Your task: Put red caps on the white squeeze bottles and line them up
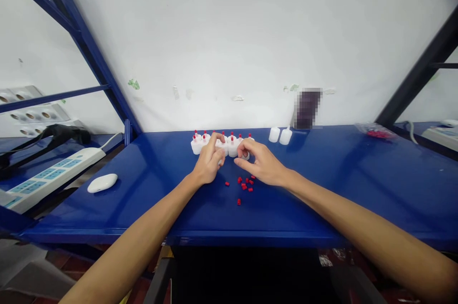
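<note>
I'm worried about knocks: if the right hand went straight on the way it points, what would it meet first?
The right hand would probably meet the small white round plastic bottles with red tips first; depth is unclear, and it may already touch one.

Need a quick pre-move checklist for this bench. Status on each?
1. Both hands at the bottles: ok, left hand and right hand are at the clustered white bottles.
2. Clustered bottles upright: ok for those visible.
3. Red tip on every clustered bottle: cannot tell, hands hide some.
4. Loose red caps within reach: ok, on the table near the hands.
5. Separate bottle pair red-tipped: not ok, no red on either.
</note>
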Motion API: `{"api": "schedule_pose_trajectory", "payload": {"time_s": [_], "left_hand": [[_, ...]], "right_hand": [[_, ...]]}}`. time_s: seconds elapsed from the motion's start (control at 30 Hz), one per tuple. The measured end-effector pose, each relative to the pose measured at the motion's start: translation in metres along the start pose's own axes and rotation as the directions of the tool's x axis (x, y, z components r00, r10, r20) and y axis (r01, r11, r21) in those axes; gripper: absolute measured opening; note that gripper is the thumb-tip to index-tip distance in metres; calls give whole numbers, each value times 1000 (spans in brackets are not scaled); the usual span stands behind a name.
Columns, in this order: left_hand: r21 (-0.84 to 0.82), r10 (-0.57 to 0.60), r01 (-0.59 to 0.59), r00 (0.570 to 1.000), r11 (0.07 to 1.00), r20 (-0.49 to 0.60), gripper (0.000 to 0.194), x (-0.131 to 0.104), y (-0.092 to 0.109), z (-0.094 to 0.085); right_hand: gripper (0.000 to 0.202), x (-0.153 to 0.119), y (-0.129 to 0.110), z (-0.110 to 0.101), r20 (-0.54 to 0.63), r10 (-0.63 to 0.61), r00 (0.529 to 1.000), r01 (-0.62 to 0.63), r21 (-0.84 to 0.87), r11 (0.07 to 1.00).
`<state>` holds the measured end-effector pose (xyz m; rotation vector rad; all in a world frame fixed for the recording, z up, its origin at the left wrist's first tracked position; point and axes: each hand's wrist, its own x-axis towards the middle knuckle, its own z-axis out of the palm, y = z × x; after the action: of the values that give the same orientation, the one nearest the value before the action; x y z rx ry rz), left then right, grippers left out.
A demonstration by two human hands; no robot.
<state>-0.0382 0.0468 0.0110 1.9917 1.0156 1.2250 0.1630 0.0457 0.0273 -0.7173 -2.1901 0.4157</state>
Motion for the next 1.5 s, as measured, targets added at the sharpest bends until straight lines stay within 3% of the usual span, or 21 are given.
{"api": "schedule_pose_trajectory", "payload": {"time_s": [0.13, 0.23, 0.33, 0.4, 0.47, 0.53, 0.63, 0.73, 0.87, 0.93, 1.0, 1.1, 1.23, 1.4, 1.5], "left_hand": [[71, 93, -100, 991, 992, 96, 37, -3, 8, 11], [100, 109, -124, 984, 987, 143, 39, -4, 12, 14], [126, 111, -127, 986, 984, 127, 41, -3, 11, 11], [185, 92, -106, 992, 977, 86, 38, -2, 7, 7], [290, 58, -74, 996, 954, 63, 34, 0, 3, 2], [397, 28, -53, 997, 916, 69, 33, 1, -1, -2], [473, -19, -39, 993, 880, 117, 31, 3, -6, -6], [420, -54, -38, 978, 907, 204, 19, 3, -10, -7], [295, -14, -66, 965, 953, 260, 17, 3, -16, -8], [248, 6, -75, 964, 966, 267, 23, 2, -20, -9], [211, 11, -74, 959, 975, 284, 31, 3, -23, -10], [205, -1, -68, 947, 976, 320, 37, 3, -24, -11], [252, 19, -110, 941, 961, 338, 40, 1, -19, -12], [278, 83, -154, 964, 948, 252, 45, -2, -15, -10], [275, 94, -169, 959, 946, 266, 48, -4, -13, -7]], "right_hand": [[8, -1, -6, 13, 13, -8, 1000, 8, -31, 999], [7, -1, -7, 18, 16, -91, 996, 92, -45, 995], [10, 1, -2, 9, -72, -108, 992, 104, -47, 993], [13, 2, 4, -5, -161, -36, 986, 20, -101, 995], [13, 2, 14, -20, -200, 43, 979, -96, -267, 959], [12, 2, 25, -33, -96, 143, 985, -172, -524, 834], [11, 0, 37, -38, 76, 322, 944, -198, -649, 734], [17, 0, 38, -34, 117, 331, 936, -200, -597, 777], [20, 0, 27, -31, 21, 259, 966, -210, -525, 825], [15, 0, 19, -30, 51, 177, 983, -134, -464, 876], [12, -2, 9, -26, 161, 85, 983, -22, -355, 934], [14, -6, -8, -19, 339, -22, 941, 82, -166, 983], [30, -11, -25, -12, 521, -137, 842, 167, -11, 986], [15, -11, -25, -10, 612, -185, 769, 232, 2, 973], [12, -10, -19, -8, 632, -198, 750, 232, 29, 972]]}}
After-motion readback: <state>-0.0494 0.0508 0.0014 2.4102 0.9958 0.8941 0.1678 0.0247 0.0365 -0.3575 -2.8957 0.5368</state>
